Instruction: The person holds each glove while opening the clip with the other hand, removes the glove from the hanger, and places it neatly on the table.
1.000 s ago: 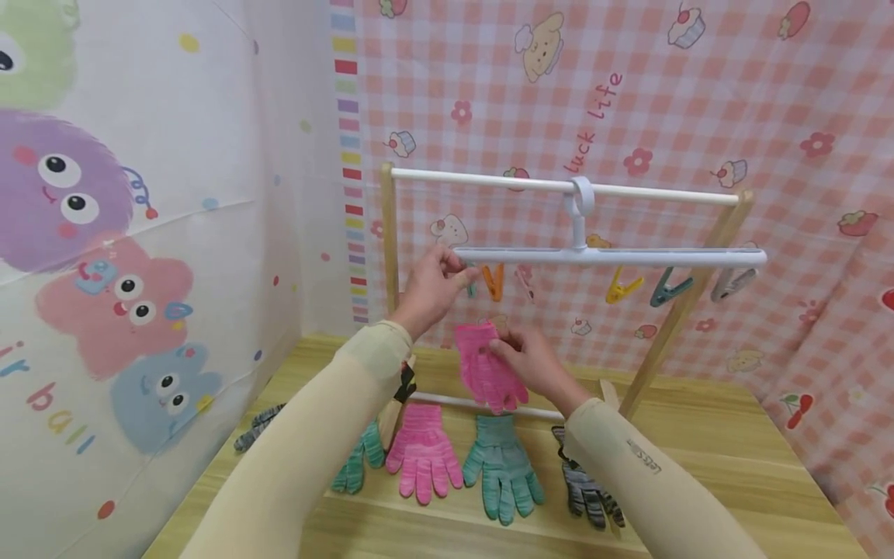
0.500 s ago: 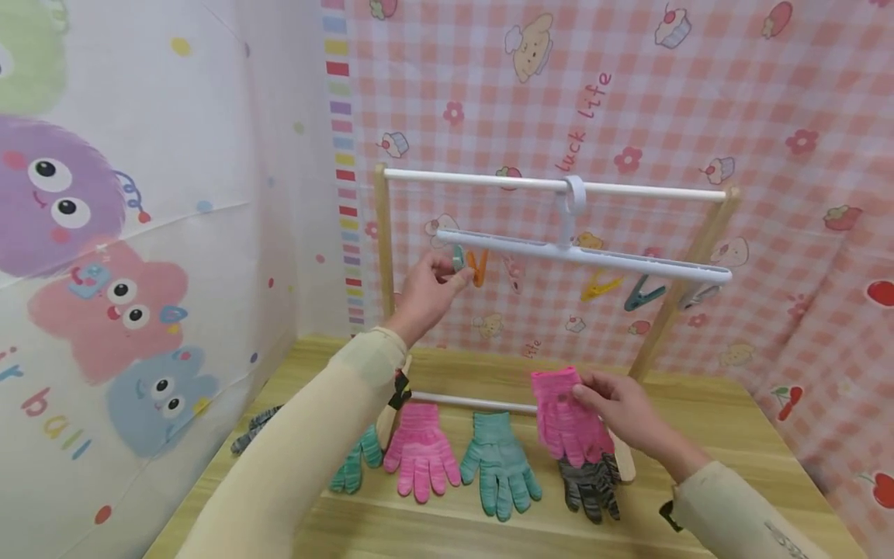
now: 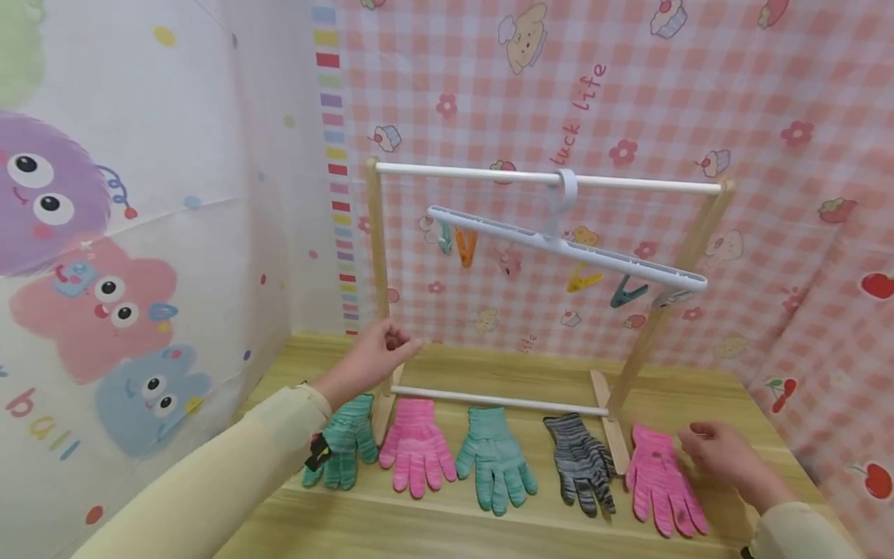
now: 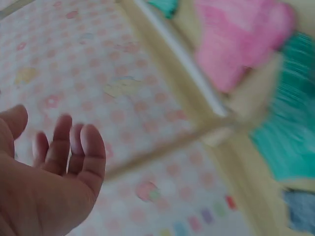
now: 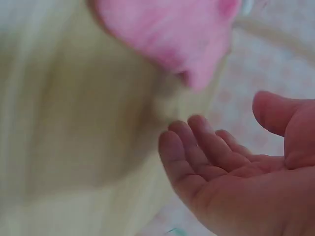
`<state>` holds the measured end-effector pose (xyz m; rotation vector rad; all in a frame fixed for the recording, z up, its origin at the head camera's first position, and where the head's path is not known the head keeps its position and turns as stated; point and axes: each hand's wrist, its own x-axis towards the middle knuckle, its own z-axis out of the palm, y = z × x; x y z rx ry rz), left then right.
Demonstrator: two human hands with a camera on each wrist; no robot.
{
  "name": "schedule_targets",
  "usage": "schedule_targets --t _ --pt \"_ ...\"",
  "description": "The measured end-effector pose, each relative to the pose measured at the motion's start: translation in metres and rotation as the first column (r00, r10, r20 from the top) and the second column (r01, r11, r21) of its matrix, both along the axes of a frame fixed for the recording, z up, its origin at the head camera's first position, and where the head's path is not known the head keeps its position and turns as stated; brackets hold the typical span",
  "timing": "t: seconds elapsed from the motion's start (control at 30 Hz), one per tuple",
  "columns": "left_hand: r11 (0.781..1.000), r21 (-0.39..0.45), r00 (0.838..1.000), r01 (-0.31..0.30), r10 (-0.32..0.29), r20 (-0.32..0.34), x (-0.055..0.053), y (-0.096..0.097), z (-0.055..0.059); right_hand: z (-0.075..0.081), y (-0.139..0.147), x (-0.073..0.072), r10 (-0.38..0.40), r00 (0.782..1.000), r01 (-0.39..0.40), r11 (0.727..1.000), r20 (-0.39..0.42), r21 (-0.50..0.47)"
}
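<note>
My right hand (image 3: 722,454), loosely bent and holding nothing, is just right of a pink glove (image 3: 663,481) lying flat on the table. In the right wrist view its fingers (image 5: 197,147) are apart from that glove (image 5: 172,29). My left hand (image 3: 370,357) is also empty, in front of the rack's left post and above a green glove (image 3: 349,442). Along the front lie another pink glove (image 3: 417,450), a green glove (image 3: 496,462) and a grey-black glove (image 3: 582,466). A pale hanger (image 3: 503,225) hangs tilted, left end up, with several clips, including an orange clip (image 3: 466,247).
The wooden rack's white top bar (image 3: 454,172) carries the hanger; its white lower bar (image 3: 489,398) runs close behind the gloves. The right post (image 3: 670,303) stands on a wooden foot (image 3: 615,442). A checked cloth (image 3: 489,101) covers the back.
My right hand has carried the pink glove right, laid it beside the grey-black one and let go. My left hand has left the green clip and lowered; the hanger now tilts down to the right.
</note>
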<state>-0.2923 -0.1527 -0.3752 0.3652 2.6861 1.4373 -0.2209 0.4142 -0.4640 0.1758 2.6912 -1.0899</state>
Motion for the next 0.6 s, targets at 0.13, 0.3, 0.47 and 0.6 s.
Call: schedule_targets --t 0.13,0.3,0.47,0.6 --pt "0.995 -0.104 1.000 -0.001 -0.002 -0.029 0.013 -0.045 -0.022 -0.017 0.031 0.004 -0.019 0.998 0.031 0.980 -0.064 0.197" --pt "0.927 -0.356 0.982 -0.117 0.055 -0.179 0.020 -0.113 -0.045 -0.020 0.063 0.013 -0.045 0.993 0.073 0.962 -0.111 0.263" --pt "0.828 -0.521 0.966 -0.210 0.094 -0.240 0.024 -0.172 -0.062 -0.017 0.092 0.024 -0.091 0.991 0.121 0.930 -0.101 0.347" --pt "0.807 -0.547 0.960 -0.224 0.086 -0.267 0.030 -0.197 -0.072 -0.020 0.114 0.030 -0.076 0.988 0.126 0.894 -0.132 0.430"
